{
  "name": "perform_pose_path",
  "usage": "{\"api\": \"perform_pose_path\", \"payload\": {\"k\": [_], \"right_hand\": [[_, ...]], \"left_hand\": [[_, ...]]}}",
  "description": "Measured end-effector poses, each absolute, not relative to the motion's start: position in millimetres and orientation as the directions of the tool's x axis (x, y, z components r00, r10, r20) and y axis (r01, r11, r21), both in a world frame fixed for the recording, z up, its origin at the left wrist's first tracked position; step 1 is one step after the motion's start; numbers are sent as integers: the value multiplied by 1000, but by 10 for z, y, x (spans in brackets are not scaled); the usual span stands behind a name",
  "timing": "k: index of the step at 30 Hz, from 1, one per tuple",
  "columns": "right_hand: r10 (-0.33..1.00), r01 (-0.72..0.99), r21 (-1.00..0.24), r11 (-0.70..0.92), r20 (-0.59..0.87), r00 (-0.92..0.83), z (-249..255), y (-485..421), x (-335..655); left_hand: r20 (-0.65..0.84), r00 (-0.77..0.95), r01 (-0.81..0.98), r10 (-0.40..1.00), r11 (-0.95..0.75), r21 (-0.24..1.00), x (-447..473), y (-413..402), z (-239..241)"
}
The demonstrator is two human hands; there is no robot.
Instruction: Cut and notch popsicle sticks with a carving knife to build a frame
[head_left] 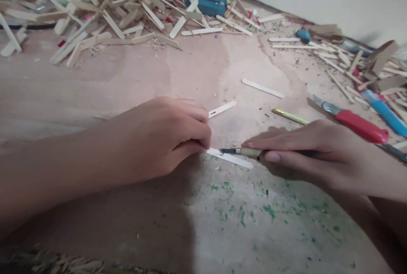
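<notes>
My left hand (178, 134) is closed, its fingertips pinching the near end of a flat wooden craft stick (237, 160) against the table. My right hand (311, 155) grips a small carving knife (249, 152) with a pale wooden handle and a narrow dark blade. The blade tip rests at the stick, close to my left fingertips, where a small shaving or cut shows. Beyond my left knuckles another craft stick (227, 106) with a small dark slot sticks out, its other end hidden by the hand.
A loose craft stick (262, 88) lies further back. Near my right hand are a pencil-like green stick (291, 116), a red-handled cutter (361, 125) and a blue-handled tool (386, 111). Piled sticks (127, 7) fill the back left; scraps (343, 60) lie right. A blue-based black object (208, 3) stands behind.
</notes>
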State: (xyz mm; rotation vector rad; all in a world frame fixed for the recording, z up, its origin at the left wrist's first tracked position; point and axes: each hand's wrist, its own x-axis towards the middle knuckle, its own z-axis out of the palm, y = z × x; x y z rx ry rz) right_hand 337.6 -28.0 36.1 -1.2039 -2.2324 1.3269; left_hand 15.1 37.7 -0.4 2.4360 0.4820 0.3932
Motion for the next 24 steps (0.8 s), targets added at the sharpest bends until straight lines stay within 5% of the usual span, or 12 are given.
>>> {"api": "perform_pose_path", "payload": {"k": [24], "right_hand": [[725, 513, -741, 433, -53, -687, 318, -348, 3349]], "left_hand": [[109, 896, 276, 430, -733, 622, 170, 391, 54]]}}
